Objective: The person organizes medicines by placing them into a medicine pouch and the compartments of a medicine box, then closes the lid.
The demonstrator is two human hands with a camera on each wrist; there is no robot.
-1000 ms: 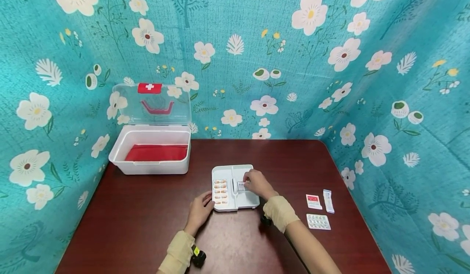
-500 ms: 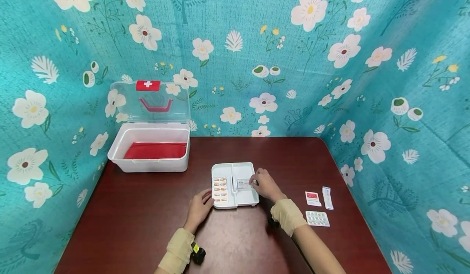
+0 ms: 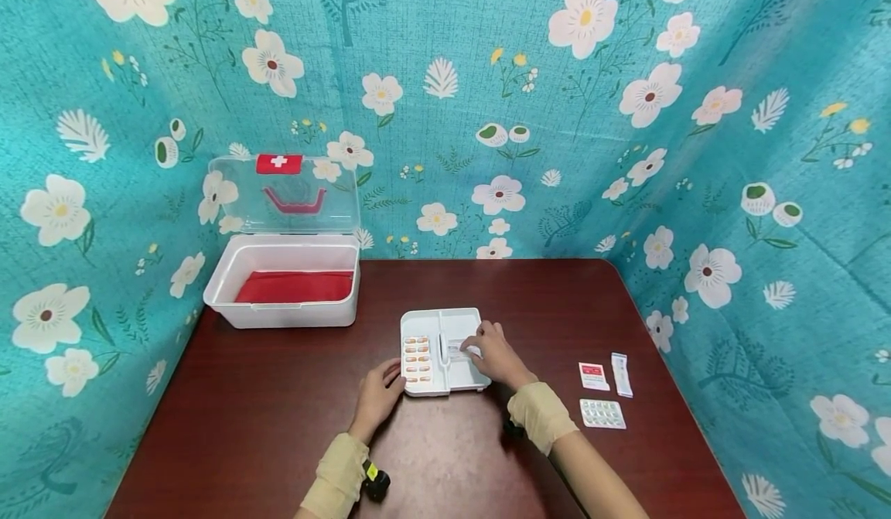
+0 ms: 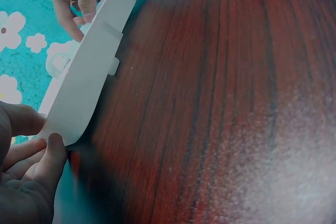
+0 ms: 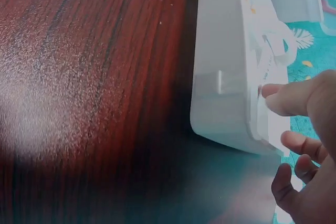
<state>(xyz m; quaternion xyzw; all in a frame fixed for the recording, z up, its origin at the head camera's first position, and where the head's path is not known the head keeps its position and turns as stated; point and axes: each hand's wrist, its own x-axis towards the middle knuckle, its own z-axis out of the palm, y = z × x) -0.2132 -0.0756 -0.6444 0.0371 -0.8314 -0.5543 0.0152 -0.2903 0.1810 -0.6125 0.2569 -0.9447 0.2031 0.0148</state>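
Observation:
A white two-compartment tray (image 3: 462,322) lies on the table, with a raised handle on its divider. Its left half holds a blister pack of orange-and-white capsules (image 3: 418,360). A small clear packet with print (image 3: 455,349) lies in the right half. At the tray's left edge, my left hand (image 3: 379,397) grips the wall near the corner with thumb and fingers, as the left wrist view shows. My right hand (image 3: 497,355) reaches over the right wall, thumb and index finger pinching the packet's right end. Its other fingers are loosely bent in the right wrist view.
An open white first-aid box (image 3: 292,315) with a red cloth-like item (image 3: 295,287) stands at the back left, its clear lid raised. On the right lie a red-and-white sachet (image 3: 593,376), a narrow white packet (image 3: 622,374) and another blister pack (image 3: 602,414).
The right hand moves right along the tray's right compartment with the packet's end, then shifts slightly back left. The left hand stays at the tray's left edge.

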